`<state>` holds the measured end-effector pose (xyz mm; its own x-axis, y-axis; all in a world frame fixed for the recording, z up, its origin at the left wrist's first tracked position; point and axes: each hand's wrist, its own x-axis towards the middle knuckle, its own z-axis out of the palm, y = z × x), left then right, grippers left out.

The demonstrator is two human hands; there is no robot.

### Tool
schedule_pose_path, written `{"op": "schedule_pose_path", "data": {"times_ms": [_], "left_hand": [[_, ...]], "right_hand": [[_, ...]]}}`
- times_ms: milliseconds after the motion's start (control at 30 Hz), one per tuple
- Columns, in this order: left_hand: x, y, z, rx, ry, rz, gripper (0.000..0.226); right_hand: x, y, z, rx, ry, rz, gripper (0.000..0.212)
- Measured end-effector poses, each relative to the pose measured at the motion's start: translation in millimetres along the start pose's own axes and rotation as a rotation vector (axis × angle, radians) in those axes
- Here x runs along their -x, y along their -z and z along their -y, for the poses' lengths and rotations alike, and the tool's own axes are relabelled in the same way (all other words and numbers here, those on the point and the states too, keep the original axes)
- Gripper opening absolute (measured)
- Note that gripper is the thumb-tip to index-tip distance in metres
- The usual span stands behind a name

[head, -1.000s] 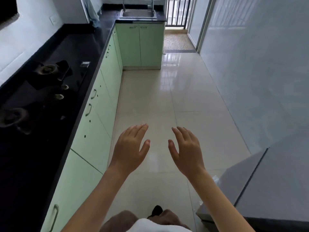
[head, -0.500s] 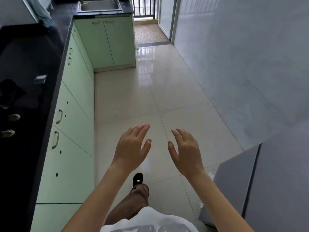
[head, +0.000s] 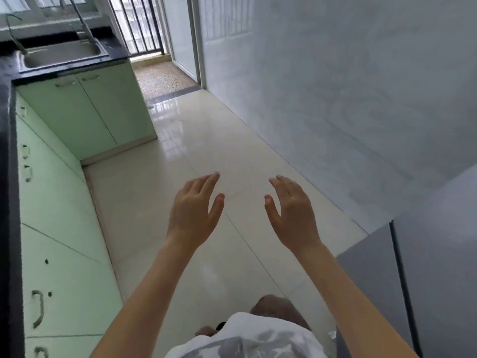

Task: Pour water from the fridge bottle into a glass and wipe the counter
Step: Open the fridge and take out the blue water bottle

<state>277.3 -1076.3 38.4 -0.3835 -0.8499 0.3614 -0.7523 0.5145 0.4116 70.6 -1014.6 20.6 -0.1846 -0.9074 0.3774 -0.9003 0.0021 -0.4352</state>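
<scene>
Your left hand and right hand hover side by side over the pale tiled floor, fingers straight and loosely spread, holding nothing. Just to your right stands the grey fridge, its doors closed; the bottle cannot be seen. Along your left runs the black counter above green cabinets. Beyond, a steel sink sits in the far counter, beside a barred doorway.

You stood on a glossy cream tiled floor. Pale green cabinets ran along your left under a black top, a steel sink at the far end, a barred doorway beyond, and a white wall on your right.
</scene>
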Motion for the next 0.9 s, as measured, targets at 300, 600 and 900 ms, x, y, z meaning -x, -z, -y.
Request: {"op": "schedule_pose_path", "data": {"times_ms": [300, 600, 900], "left_hand": [[-90.0, -74.5, -1.3, 0.066, -0.122, 0.225, 0.056], [-241.7, -159.2, -23.1, 0.025, -0.216, 0.355, 0.061], [-391.2, -219.7, -85.4, 0.048, -0.392, 0.339, 0.056]], "right_hand": [[-40.9, -24.7, -61.0, 0.062, -0.23, 0.007, 0.048], [-159.2, -41.9, -160.3, 0.068, -0.351, 0.042, 0.054], [-259.0, 5.1, -263.5, 0.151, -0.452, -0.06, 0.054]]}}
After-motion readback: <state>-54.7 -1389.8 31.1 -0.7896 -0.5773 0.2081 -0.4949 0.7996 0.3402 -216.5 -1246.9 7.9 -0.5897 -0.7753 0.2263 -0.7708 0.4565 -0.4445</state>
